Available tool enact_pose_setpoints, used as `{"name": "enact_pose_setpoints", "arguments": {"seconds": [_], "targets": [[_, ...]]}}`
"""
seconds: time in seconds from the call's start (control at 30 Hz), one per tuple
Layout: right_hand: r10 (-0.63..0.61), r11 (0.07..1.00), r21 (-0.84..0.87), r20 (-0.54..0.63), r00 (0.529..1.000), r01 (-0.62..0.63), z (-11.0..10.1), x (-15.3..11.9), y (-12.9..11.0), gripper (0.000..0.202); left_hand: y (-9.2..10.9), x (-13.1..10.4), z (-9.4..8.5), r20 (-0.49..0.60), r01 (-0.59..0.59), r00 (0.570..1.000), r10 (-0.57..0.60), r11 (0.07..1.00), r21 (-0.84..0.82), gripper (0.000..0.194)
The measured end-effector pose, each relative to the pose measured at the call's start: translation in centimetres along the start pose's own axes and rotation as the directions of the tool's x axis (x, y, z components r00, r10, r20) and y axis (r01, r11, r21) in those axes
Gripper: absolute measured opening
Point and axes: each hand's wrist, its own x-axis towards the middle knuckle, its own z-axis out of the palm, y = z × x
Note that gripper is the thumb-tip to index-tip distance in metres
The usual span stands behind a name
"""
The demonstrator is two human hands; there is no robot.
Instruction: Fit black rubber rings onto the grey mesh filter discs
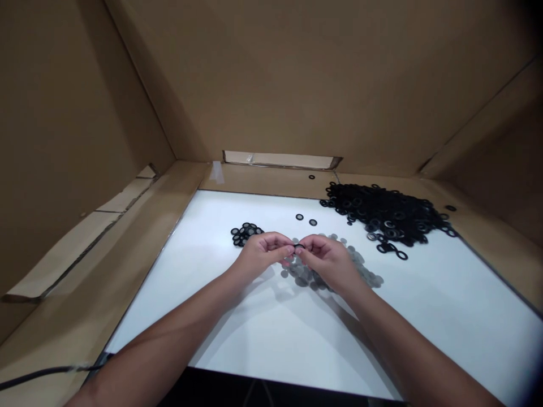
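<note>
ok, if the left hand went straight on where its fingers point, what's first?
Past the black ring it pinches, the left hand would likely meet the right hand; the exact gap is unclear.

Workshop-like setting: cardboard walls across the frame's top, white worktop below, black rings heaped centre right.

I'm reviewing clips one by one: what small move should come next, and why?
Probably press around the small round black ring with the left hand and right hand: both pinch it above flat round grey discs, and round black pieces with grey centres lie by the left hand. Whether this ring holds a disc is unclear.
</note>
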Motion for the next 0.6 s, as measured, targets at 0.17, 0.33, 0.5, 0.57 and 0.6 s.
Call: {"name": "enact_pose_setpoints", "arguments": {"seconds": [0.17, 0.33, 0.5, 0.57, 0.6], "targets": [[0.033, 0.999, -0.018, 0.065, 0.997, -0.032, -0.3, -0.1, -0.1, 0.029, -0.1, -0.3, 0.3, -0.044, -0.082, 0.995, 0.09, 0.985, 0.15, 0.018], [0.052, 0.998, -0.052, 0.106, 0.993, -0.047, -0.5, -0.2, -0.9, 0.028, -0.1, -0.8, 1.0, -0.068, -0.189, 0.974, 0.216, 0.94, 0.285, 0.008], [0.043, 0.997, -0.072, 0.121, 0.992, -0.035, -0.9, -0.3, -1.0, 0.028, 0.1, -1.0, 0.8, -0.065, -0.227, 0.961, 0.268, 0.902, 0.368, 0.01], [0.031, 0.998, -0.053, 0.13, 0.991, -0.024, -0.9, -0.3, -0.7, 0.027, 0.0, -0.9, 0.6, -0.04, -0.201, 0.973, 0.229, 0.917, 0.345, 0.013], [0.023, 0.999, -0.036, 0.12, 0.992, -0.019, -0.8, -0.2, -0.6, 0.027, -0.2, -0.8, 0.5, -0.034, -0.184, 0.978, 0.204, 0.934, 0.308, 0.015]]}}
